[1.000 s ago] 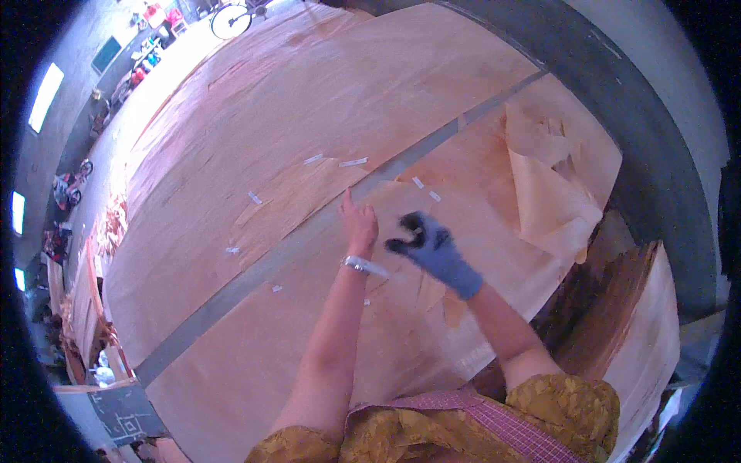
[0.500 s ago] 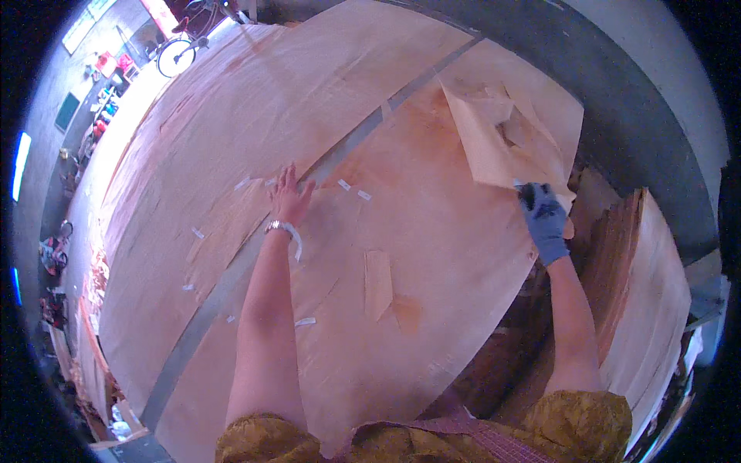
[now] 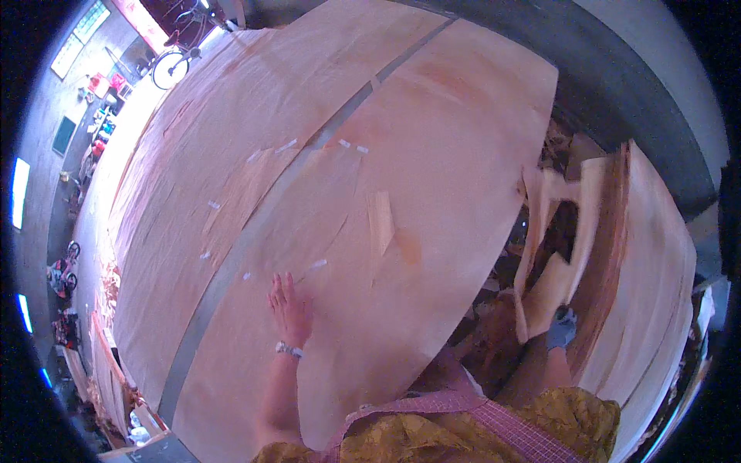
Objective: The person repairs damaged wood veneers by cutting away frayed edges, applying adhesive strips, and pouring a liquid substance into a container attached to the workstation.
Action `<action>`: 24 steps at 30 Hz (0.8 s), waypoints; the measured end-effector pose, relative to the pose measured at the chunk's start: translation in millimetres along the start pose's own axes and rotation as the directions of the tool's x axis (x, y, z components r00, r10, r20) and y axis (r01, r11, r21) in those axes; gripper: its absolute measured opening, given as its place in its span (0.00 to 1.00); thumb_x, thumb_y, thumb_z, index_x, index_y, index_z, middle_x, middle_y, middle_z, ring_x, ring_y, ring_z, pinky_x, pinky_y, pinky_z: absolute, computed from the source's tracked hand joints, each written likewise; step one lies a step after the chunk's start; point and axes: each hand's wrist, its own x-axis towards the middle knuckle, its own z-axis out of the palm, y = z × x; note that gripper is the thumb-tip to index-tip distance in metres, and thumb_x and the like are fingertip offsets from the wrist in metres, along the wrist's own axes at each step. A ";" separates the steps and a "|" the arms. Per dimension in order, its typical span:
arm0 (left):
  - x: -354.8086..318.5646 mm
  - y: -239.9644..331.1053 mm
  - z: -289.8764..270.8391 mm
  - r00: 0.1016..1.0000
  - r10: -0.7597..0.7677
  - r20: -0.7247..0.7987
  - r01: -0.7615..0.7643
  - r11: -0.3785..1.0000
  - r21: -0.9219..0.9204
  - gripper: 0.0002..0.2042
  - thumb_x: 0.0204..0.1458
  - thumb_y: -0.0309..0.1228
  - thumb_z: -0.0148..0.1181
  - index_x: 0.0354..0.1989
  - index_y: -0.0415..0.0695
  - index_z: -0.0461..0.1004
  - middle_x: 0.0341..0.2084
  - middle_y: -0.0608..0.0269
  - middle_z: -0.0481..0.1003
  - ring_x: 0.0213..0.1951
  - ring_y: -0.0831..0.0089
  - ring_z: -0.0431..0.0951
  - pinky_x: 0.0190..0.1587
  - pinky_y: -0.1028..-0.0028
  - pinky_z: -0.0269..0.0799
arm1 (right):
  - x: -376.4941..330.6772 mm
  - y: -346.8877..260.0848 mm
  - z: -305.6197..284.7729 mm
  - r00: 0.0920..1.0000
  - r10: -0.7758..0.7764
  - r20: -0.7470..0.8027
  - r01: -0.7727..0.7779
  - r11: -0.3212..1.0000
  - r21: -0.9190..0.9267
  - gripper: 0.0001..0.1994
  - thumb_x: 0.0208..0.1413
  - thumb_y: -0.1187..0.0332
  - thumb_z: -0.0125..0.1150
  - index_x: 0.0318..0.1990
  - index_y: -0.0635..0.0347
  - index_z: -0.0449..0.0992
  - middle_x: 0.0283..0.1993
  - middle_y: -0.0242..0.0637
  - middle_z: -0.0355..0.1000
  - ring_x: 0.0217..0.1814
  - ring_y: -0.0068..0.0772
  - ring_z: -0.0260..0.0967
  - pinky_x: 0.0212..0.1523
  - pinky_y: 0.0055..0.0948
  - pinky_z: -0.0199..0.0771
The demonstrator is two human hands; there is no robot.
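A broad, pale wood veneer sheet (image 3: 440,301) spreads under my hands, crossed by a straight grey strip (image 3: 340,117). My bare left hand (image 3: 292,312) lies on it with fingers stretched, holding nothing. Near it are short white tape pieces (image 3: 319,265) and a narrow veneer patch (image 3: 380,222). My right hand (image 3: 561,332), in a grey-blue glove, is beyond the sheet's right edge. Its fingers are closed at the lower end of a torn, curled veneer piece (image 3: 589,216) with a hole through it. The glove is partly blurred, and its exact grip is hidden.
Upright veneer sheets (image 3: 648,285) lean in a stack at the right. Veneer scraps (image 3: 557,147) lie in the dark gap beside the large sheet. A grey ledge (image 3: 617,92) curves along the far right. A bicycle (image 3: 170,69) and a motorcycle (image 3: 65,276) stand at the left.
The torn veneer piece has come off the sheet's far right corner and moved with my right hand toward me, into the side gap. My left hand has slid nearer across the sheet.
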 end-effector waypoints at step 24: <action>-525.6 -267.4 -55.5 0.999 -0.032 0.033 0.023 0.968 0.250 0.30 0.59 0.45 0.50 0.67 0.41 0.57 0.68 0.44 0.55 0.70 0.47 0.50 0.71 0.54 0.44 | -551.2 186.9 -119.5 0.965 0.240 0.103 -0.261 0.903 0.341 0.19 0.62 0.57 0.52 0.57 0.55 0.68 0.50 0.48 0.70 0.48 0.54 0.71 0.44 0.52 0.73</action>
